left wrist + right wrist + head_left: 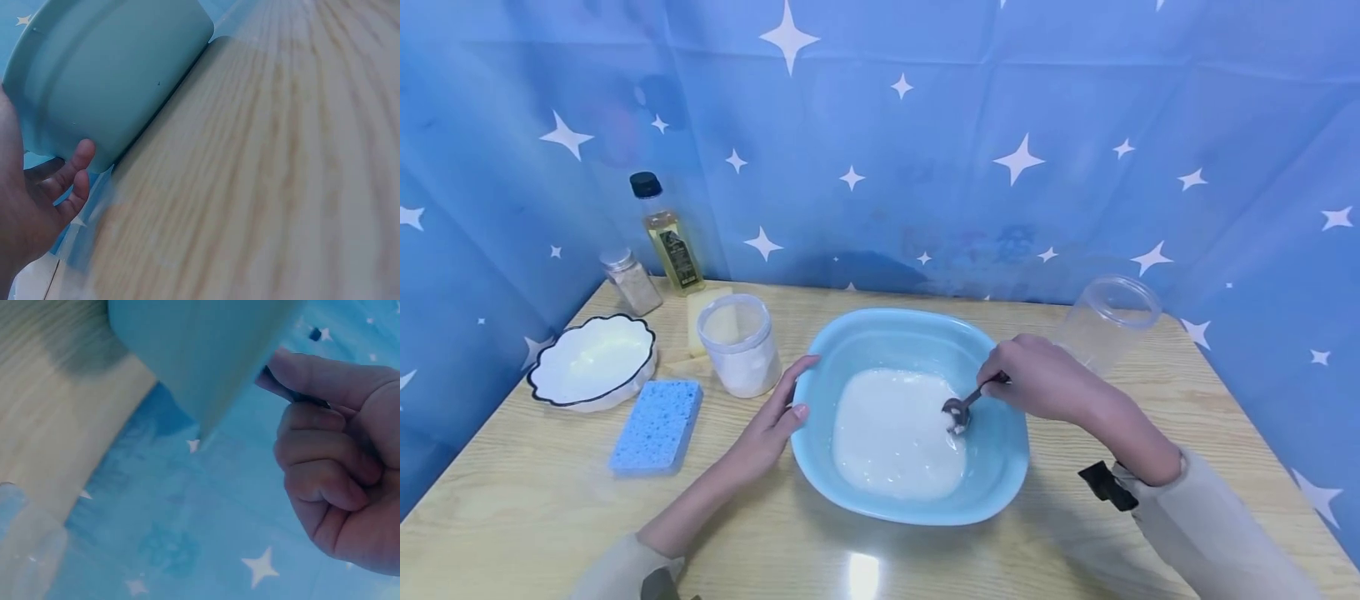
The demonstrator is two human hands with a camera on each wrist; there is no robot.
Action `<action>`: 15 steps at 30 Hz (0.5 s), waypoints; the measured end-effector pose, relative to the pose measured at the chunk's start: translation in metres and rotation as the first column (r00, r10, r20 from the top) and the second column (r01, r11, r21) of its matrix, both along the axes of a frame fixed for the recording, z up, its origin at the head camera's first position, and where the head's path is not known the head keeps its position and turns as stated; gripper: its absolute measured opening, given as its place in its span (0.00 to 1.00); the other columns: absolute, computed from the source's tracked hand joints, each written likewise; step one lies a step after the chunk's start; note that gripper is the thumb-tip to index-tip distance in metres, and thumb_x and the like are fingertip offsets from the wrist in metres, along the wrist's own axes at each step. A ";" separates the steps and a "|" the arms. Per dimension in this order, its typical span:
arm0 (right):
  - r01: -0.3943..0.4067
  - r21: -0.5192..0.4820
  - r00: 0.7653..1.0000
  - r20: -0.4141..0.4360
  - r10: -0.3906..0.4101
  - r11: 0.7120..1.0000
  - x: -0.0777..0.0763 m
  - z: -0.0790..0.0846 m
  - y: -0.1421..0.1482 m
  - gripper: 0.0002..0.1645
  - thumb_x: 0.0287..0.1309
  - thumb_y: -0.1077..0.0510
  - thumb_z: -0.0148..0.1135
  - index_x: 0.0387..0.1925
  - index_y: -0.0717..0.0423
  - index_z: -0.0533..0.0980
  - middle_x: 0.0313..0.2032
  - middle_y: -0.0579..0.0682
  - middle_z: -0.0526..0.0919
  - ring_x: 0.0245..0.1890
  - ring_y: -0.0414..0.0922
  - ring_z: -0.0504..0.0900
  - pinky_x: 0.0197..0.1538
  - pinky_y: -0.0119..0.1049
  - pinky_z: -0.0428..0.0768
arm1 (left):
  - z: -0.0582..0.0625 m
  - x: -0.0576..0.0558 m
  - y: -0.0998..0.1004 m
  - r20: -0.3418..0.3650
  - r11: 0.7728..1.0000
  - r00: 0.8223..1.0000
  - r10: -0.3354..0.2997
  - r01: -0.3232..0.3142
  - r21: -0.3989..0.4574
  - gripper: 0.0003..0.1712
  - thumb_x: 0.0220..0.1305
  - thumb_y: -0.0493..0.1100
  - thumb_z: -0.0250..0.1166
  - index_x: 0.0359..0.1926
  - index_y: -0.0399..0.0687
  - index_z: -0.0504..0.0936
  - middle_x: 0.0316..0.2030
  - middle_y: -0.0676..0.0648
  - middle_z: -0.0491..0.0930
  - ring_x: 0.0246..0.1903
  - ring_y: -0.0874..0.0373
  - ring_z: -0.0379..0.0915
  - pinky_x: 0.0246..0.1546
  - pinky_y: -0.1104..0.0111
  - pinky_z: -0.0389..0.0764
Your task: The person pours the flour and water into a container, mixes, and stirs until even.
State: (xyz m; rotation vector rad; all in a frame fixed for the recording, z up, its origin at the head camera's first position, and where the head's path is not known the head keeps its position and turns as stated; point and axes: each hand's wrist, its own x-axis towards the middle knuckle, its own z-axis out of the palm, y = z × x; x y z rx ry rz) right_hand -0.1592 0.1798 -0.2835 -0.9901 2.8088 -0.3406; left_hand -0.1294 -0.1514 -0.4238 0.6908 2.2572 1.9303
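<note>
A light blue basin (910, 510) holds a white liquid (895, 433). My left hand (775, 417) holds the basin's left side, thumb and forefinger at the rim; in the left wrist view, other fingers (78, 156) bend against its outer wall. Over the right side, my right hand (1037, 379) grips the handle of a dark spoon (957, 408). The spoon's bowl is at the liquid's right edge with some white stuff on it. In the right wrist view the fingers (325, 450) are curled, thumb pressing the handle; the basin wall hides the spoon's bowl.
Left of the basin stand a clear jar of white powder (745, 358), a blue sponge (657, 425) and a white scalloped dish (591, 404). Behind them are a pale yellow slab (697, 321), an oil bottle (673, 246) and a shaker (632, 283). A clear cup (1101, 325) stands back right.
</note>
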 end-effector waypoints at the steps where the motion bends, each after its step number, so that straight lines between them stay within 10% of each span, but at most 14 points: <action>1: 0.007 -0.012 1.000 -0.017 -0.007 1.000 -0.001 -0.002 0.001 0.07 0.52 0.66 0.65 0.28 0.52 0.85 0.26 0.42 0.82 0.20 0.35 0.71 0.21 0.29 0.69 | 0.000 0.000 0.001 -0.001 1.000 1.000 -0.002 0.002 0.000 0.29 0.72 0.41 0.43 0.71 0.62 0.49 0.67 0.40 0.53 0.57 0.39 0.63 0.45 0.65 0.78; 8: -0.002 -0.081 0.996 -0.094 -0.006 0.997 -0.013 -0.016 -0.003 0.06 0.53 0.65 0.65 0.32 0.55 0.85 0.26 0.44 0.83 0.17 0.37 0.65 0.20 0.31 0.64 | -0.001 0.000 0.000 -0.005 1.000 1.000 0.001 -0.001 -0.002 0.29 0.72 0.41 0.43 0.71 0.62 0.49 0.69 0.42 0.50 0.59 0.39 0.61 0.46 0.65 0.77; 15: -0.110 -0.197 0.987 0.094 0.130 0.974 -0.004 -0.008 0.001 0.06 0.53 0.65 0.65 0.33 0.54 0.85 0.24 0.40 0.81 0.17 0.34 0.66 0.20 0.28 0.67 | 0.001 0.001 0.000 -0.003 1.000 1.000 -0.007 0.007 0.002 0.30 0.72 0.40 0.43 0.71 0.61 0.49 0.68 0.40 0.51 0.58 0.39 0.62 0.45 0.64 0.78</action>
